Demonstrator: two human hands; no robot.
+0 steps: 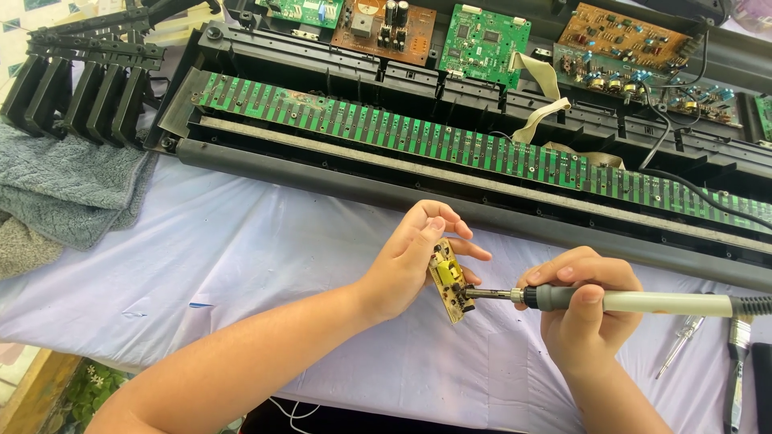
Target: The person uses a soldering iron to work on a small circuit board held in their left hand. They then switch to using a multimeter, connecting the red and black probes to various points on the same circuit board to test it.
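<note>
My left hand (412, 255) holds a small tan circuit board (448, 279) upright by its edges, above the white cloth. My right hand (581, 301) grips a soldering iron (643, 302) with a grey grip and pale handle, held level. Its metal tip (482, 293) touches the lower part of the small board. The two hands are close together, just in front of the opened keyboard.
An opened electronic keyboard chassis (346, 181) lies across the table with a long green contact board (418, 137) and several circuit boards (482, 36) behind. Black key sections (76, 88) and grey towels (72, 193) sit left. A screwdriver (679, 345) and another tool (736, 378) lie right.
</note>
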